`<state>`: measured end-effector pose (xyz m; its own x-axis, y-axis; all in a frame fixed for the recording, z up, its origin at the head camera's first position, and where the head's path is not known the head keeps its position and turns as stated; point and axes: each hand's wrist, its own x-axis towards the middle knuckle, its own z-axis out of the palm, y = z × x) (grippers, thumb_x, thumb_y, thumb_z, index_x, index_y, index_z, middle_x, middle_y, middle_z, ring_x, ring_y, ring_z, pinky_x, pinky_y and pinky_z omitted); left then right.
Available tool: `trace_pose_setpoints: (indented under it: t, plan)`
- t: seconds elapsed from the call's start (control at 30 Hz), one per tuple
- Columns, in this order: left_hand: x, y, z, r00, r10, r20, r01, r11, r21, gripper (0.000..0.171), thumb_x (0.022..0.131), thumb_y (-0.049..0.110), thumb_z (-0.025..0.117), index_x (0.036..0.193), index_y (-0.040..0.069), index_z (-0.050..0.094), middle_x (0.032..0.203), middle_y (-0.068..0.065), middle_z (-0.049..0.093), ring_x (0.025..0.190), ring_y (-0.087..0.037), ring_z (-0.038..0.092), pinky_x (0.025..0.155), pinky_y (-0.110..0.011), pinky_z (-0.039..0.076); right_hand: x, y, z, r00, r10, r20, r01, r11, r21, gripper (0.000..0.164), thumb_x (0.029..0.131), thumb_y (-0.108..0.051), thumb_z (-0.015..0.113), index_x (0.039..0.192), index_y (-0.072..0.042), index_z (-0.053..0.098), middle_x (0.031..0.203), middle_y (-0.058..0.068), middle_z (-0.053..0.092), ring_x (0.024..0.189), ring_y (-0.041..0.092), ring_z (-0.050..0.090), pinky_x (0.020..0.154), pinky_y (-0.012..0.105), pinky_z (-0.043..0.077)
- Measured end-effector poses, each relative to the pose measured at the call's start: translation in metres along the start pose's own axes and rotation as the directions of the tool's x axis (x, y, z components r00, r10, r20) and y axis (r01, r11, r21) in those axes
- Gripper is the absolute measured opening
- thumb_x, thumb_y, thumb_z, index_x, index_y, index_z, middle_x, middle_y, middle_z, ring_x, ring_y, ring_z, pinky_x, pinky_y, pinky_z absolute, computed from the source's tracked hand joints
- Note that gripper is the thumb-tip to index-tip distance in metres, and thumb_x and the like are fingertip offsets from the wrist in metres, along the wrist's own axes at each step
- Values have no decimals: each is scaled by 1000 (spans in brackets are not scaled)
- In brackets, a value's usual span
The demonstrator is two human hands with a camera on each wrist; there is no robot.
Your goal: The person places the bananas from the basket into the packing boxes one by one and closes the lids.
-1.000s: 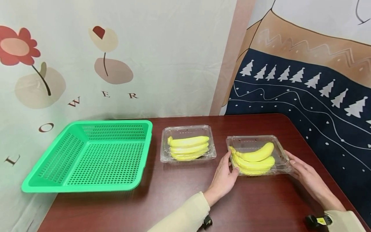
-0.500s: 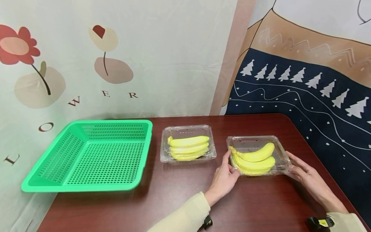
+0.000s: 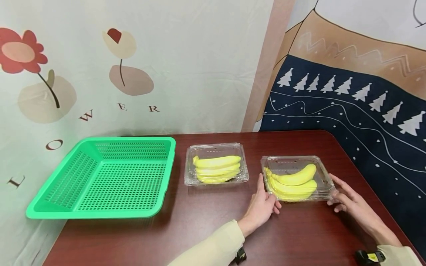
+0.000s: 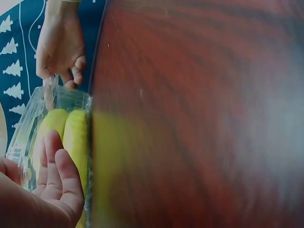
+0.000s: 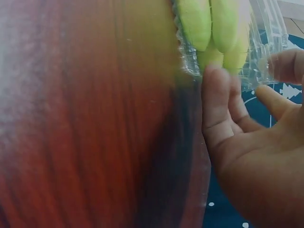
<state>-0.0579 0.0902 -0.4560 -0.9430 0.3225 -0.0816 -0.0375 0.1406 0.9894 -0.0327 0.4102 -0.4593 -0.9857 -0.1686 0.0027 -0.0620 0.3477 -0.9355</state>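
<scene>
A clear plastic clamshell box (image 3: 321, 184) holding yellow bananas (image 3: 296, 181) lies on the right part of the dark red table, its lid down. At its front left corner is my left hand (image 3: 261, 207), index finger straight along the box's side and the other fingers loose below the front edge. My right hand (image 3: 352, 207) is at the front right corner, index finger and thumb beside the box and the other fingers loosely bent. In the right wrist view, its fingers (image 5: 216, 99) are spread close under the box's end.
A second clear box (image 3: 189, 179) with bananas stands left of the first, near the table's back. Farther left sits a green perforated basket (image 3: 110, 214), with nothing inside. Printed cloths (image 3: 199, 66) hang behind the table (image 3: 199, 229) and along its right side.
The fingers of my left hand have loosened from the box and moved slightly lower at its corner. My right hand's fingers have loosened too. The boxes and basket stay in place.
</scene>
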Motion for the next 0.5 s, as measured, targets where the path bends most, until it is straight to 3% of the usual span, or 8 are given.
trace_pose_setpoints:
  t: [0.1,0.27,0.37,0.5]
  plan:
    - [-1,0,2,1000,-10,-1,10,1000,-25,81,101,5,51,166,5,2,67,0,71,55,-10,66,59,-20,49,0,2,0,998,31,45,-34,998,56,62,112,-8,38,166,-30,19,95,6,63,81,19,68,62,30,54]
    - [-1,1,3,1000,17,-7,-17,1000,-13,82,101,2,50,168,15,5,66,1,70,54,-10,65,63,-19,49,0,2,1,996,28,88,-38,993,115,65,112,-6,34,168,-30,9,86,10,65,75,22,69,58,31,54]
    - [-1,0,3,999,31,-15,-32,999,-8,82,100,0,50,168,20,9,64,2,69,53,-10,65,65,-19,50,1,1,3,995,4,103,-20,987,157,66,112,-4,33,168,-29,8,84,10,66,73,22,69,58,31,55]
    - [-1,0,4,999,47,-20,-47,999,-4,80,99,-1,51,168,19,15,62,2,67,52,-9,64,62,-19,50,2,0,4,993,-35,114,9,976,220,66,111,-1,32,168,-30,13,82,9,65,71,21,68,57,30,55]
